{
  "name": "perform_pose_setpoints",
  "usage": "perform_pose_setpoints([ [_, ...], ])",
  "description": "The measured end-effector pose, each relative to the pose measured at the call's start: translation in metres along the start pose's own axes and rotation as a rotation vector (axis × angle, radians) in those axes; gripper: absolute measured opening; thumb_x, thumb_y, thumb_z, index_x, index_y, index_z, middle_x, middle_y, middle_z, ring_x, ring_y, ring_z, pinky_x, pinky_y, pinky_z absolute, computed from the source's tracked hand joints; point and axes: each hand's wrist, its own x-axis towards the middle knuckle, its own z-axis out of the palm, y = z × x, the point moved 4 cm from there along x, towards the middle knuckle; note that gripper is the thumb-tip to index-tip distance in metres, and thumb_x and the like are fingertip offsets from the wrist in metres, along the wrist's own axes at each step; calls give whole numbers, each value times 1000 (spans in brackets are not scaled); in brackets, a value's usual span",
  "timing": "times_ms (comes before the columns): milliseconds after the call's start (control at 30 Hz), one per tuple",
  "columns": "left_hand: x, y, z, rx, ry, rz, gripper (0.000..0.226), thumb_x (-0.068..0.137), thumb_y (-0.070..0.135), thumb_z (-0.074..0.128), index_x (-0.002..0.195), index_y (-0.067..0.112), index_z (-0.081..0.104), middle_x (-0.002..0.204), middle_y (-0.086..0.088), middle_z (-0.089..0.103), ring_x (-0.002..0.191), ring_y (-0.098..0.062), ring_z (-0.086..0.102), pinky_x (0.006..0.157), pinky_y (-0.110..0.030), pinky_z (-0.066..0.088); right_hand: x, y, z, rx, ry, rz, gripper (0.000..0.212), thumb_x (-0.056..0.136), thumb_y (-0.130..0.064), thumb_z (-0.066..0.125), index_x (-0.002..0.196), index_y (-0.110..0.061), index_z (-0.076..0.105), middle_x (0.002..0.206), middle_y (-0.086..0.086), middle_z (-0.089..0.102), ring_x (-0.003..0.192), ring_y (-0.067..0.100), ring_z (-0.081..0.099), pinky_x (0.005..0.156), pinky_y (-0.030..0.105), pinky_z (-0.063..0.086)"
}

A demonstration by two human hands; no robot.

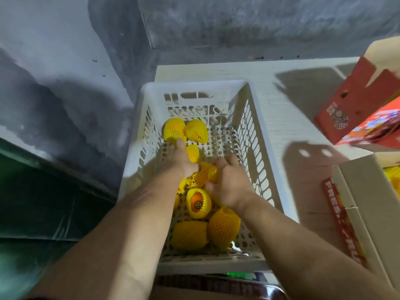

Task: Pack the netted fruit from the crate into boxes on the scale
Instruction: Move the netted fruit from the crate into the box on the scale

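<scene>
Both hands (207, 167) seemingly on netted fruit (200, 176) inside crate (257, 135)

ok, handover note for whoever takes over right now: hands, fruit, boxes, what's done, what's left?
Left hand: down in the crate, gripping a netted fruit.
Right hand: in the crate, curled round another netted fruit.
Loose fruit: two at the far end, several near; one shows orange skin with a sticker.
Boxes: a red one far right; a FRESH FRUIT box near right, yellow showing inside.
Done: some fruit seemingly boxed.
Left: carry these two over, then clear the crate. Scale not clearly visible.
</scene>
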Motion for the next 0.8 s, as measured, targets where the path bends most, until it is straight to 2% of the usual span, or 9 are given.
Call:
perform_pose_setpoints([
  [133, -19, 13, -14, -178, 75, 159, 94, 77, 38, 89, 147, 38, 26, 147, -5, 36, 127, -36, 56, 99, -52, 53, 0, 5, -18, 297, 102, 49, 61, 84, -36, 77, 139, -19, 56, 136, 11, 44, 117, 34, 59, 106, 35, 47],
  [233, -40, 20, -41, -303, 69, 247, 90, 76, 39, 89, 148, 36, 36, 136, -4, 37, 122, -30, 54, 93, -36, 51, -12, -10, -39, 468, 127, -1, 55, 83, -38, 78, 134, -26, 60, 132, 10, 52, 110, 26, 61, 96, 30, 48],
  [300, -63, 19, -64, -416, 32, 283, 88, 72, 35, 91, 145, 34, 41, 131, -1, 48, 113, -22, 58, 79, -30, 52, -30, -24, -55, 610, 55, -31, 49, 84, -36, 77, 130, -31, 62, 124, 8, 65, 94, 23, 68, 85, 34, 56],
  [400, -122, 7, -97, -622, -7, 274, 83, 63, 37, 86, 138, 33, 50, 116, 6, 70, 102, -14, 70, 84, -43, 61, -71, -55, -85, 742, -60, -85, 43, 75, -39, 72, 118, -37, 70, 95, 3, 76, 70, 15, 69, 65, 40, 62],
  [467, -168, -6, -117, -717, 47, 221, 81, 57, 43, 80, 134, 36, 56, 108, 11, 74, 96, -10, 72, 82, -43, 63, -103, -79, -104, 777, -87, -139, 40, 73, -38, 69, 112, -37, 74, 87, 2, 76, 67, 13, 69, 58, 33, 58],
  [567, -246, -24, -138, -882, 145, 238, 51, 63, 43, 79, 112, 44, 65, 91, 15, 75, 82, -7, 74, 60, -29, 60, -157, -113, -127, 770, -116, -253, 35, 77, -31, 73, 112, -30, 76, 82, -2, 76, 65, 10, 68, 57, 29, 58],
  [600, -273, -31, -139, -948, 159, 263, 44, 67, 42, 80, 108, 48, 65, 91, 16, 74, 82, -5, 74, 60, -28, 59, -177, -122, -130, 736, -130, -293, 33, 81, -29, 76, 114, -28, 75, 77, -6, 74, 62, 8, 65, 56, 27, 57],
  [700, -348, -61, -133, -1098, 142, 238, 55, 72, 55, 84, 121, 52, 59, 115, 14, 74, 104, -12, 75, 83, -43, 61, -233, -135, -136, 720, -108, -345, 34, 89, -19, 79, 121, -23, 68, 79, -7, 68, 66, 9, 61, 61, 28, 55],
  [800, -409, -91, -121, -1150, 21, 196, 67, 67, 66, 89, 125, 48, 62, 120, 1, 74, 112, -28, 74, 91, -58, 58, -292, -126, -141, 613, 2, -353, 43, 83, -32, 80, 121, -25, 62, 92, -12, 68, 73, 8, 59, 68, 29, 55],
])
